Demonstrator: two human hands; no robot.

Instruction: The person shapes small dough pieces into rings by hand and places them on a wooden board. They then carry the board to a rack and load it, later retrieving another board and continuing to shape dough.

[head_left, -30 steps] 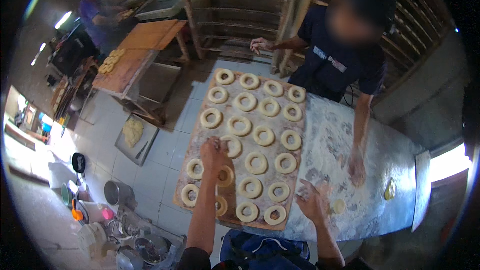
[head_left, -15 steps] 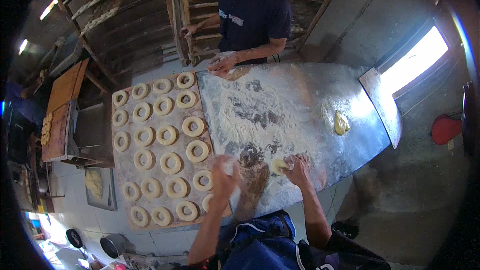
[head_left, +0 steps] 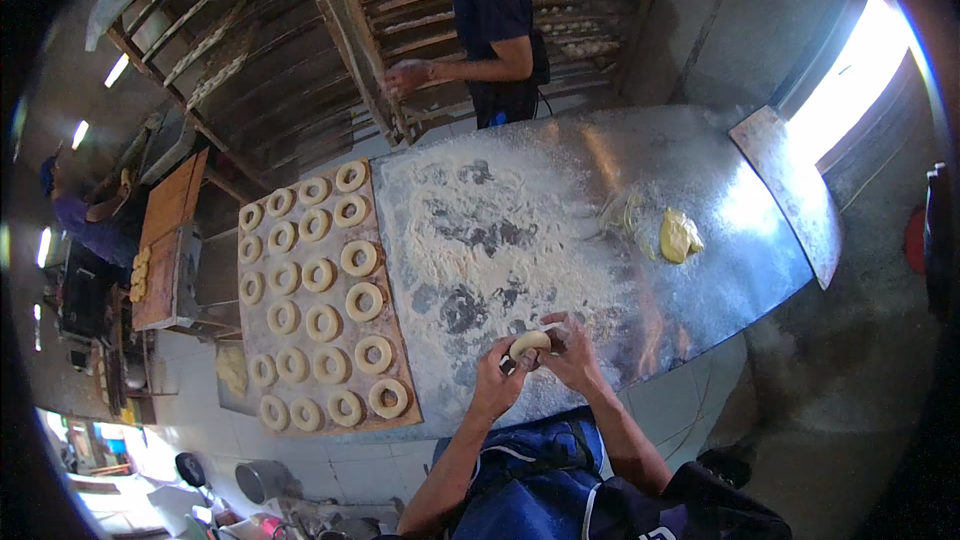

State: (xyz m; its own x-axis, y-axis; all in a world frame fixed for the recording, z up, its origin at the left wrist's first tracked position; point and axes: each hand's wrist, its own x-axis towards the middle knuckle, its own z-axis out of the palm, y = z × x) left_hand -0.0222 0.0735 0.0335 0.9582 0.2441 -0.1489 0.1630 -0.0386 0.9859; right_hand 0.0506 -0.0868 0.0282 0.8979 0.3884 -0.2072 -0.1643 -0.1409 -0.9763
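A pale dough ring (head_left: pixel 530 341) is held up between my hands over the near edge of the floured metal table (head_left: pixel 690 165). My left hand (head_left: pixel 497 377) closes its fingers on the ring's left side. On the other side my right hand (head_left: pixel 573 358) grips it, with fingers curled around the edge. To the left, a wooden board (head_left: pixel 400 380) carries several rows of raw dough rings, among them a dough ring (head_left: pixel 388 398) at the near right corner. Loose flour (head_left: pixel 470 230) covers the table beyond my hands.
A yellowish lump (head_left: pixel 680 237) sits on the table's right part, near a curved panel (head_left: pixel 790 195) at the far right edge. Across the table a person (head_left: pixel 495 30) stands by wooden racks (head_left: pixel 590 0). Another person (head_left: pixel 95 215) is at the far left behind a wooden cabinet (head_left: pixel 165 230).
My left hand has moved from the board's edge to the right and now grips the dough. Dough that was low at my right hand is raised as a ring. The person opposite has turned aside.
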